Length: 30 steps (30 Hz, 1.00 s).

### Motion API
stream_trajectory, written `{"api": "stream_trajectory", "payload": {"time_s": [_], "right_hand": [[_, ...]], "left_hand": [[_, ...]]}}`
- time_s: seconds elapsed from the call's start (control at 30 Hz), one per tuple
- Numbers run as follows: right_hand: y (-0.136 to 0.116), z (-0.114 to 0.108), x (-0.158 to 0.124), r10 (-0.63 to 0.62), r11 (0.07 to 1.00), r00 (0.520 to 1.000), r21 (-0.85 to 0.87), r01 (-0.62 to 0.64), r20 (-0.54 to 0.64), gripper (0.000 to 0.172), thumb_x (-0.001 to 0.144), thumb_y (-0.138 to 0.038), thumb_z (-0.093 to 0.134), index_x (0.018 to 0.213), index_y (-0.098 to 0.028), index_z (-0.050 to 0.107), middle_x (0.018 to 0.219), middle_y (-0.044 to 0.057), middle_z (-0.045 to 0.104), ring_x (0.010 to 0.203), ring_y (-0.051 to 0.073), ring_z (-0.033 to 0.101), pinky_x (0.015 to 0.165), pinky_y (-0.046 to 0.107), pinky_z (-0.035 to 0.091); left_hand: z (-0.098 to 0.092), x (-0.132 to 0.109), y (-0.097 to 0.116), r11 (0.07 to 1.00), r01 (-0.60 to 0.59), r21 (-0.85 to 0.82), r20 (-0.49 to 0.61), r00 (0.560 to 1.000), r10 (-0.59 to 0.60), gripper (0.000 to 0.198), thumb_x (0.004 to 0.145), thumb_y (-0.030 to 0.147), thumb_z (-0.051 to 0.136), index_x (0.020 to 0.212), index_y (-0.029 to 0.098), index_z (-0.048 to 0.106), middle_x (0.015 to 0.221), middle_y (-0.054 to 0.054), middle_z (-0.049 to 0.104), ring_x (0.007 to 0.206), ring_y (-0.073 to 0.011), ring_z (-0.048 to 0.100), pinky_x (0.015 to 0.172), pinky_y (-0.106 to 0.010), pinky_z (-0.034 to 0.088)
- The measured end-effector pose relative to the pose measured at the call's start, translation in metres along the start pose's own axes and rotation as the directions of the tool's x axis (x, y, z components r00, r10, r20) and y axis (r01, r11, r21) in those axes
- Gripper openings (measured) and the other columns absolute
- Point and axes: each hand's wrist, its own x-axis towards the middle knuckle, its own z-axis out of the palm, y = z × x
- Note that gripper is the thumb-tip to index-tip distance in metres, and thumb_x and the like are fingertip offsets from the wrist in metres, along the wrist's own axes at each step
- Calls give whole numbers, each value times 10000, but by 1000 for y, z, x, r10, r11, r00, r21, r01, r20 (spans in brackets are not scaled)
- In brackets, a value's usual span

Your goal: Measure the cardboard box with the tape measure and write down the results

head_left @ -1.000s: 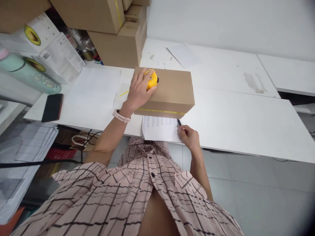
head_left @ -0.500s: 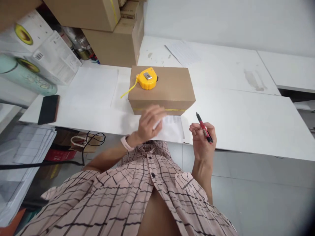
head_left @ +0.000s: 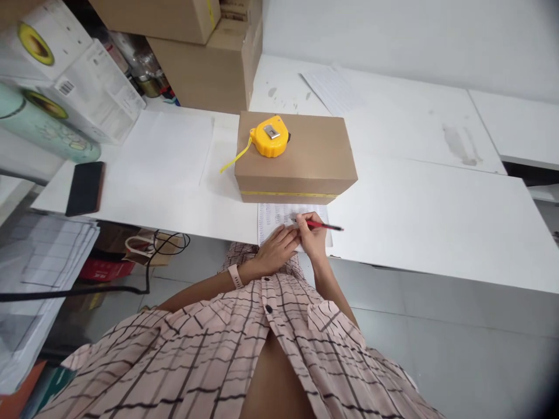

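Observation:
My right hand (head_left: 313, 237) is closed around a red and black pen (head_left: 323, 224), its tip down on a sheet of paper with written lines (head_left: 271, 216). My left hand (head_left: 278, 249) lies flat on the sheet's near edge, fingers stretched out and close to the right hand. Part of the sheet lies under or behind a brown cardboard box (head_left: 305, 148) at the table's front. On top of that box rests a yellow tape measure (head_left: 271, 137), its yellow strap hanging toward the left.
A black phone (head_left: 86, 188) and blank white paper (head_left: 161, 148) lie at left on the white table (head_left: 428, 215). A mint bottle (head_left: 48, 131), avocado-printed boxes (head_left: 96, 96) and large cartons (head_left: 201, 70) stand behind. Another sheet (head_left: 329, 87) is at the back.
My right hand has moved left and brought the pen down onto the paper. My left hand has come down from in front of the box to lie on the sheet's edge.

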Motion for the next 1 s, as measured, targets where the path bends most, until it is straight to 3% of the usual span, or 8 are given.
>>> {"api": "stream_trajectory", "payload": {"time_s": [0.17,0.33,0.5,1.0], "right_hand": [[3,-1,6,-40,998,999,-43,41,21,285,890,-497,642,926,-224,565,841,1,632,738,139,585,683,285,473],[4,-3,10,-49,992,998,-117,44,-43,295,878,-424,636,728,-235,467,648,-54,499,613,123,474,635,282,412],[0,-1,9,-109,981,993,-165,101,-36,258,879,-315,574,688,-244,416,623,-60,424,610,127,431,619,283,373],[8,0,12,-125,952,992,-282,122,9,302,877,-386,586,677,-248,408,606,-55,462,601,130,445,623,294,372]], "left_hand": [[3,-1,1,1000,18,-17,5,1000,-18,450,1047,356,451,1428,127,526,1470,-169,568,1460,-282,425,1235,-500,318],[0,0,1,1000,4,-4,-20,1000,-4,435,1034,323,486,1410,110,540,1458,-175,578,1450,-286,441,1235,-482,323],[2,-1,2,1000,9,7,-14,1000,-9,450,1047,336,455,1440,126,515,1482,-159,563,1459,-275,432,1235,-484,312],[-1,0,4,1000,23,-4,2,1000,-23,436,1054,320,420,1427,124,533,1492,-157,556,1458,-276,438,1235,-485,324]]}}
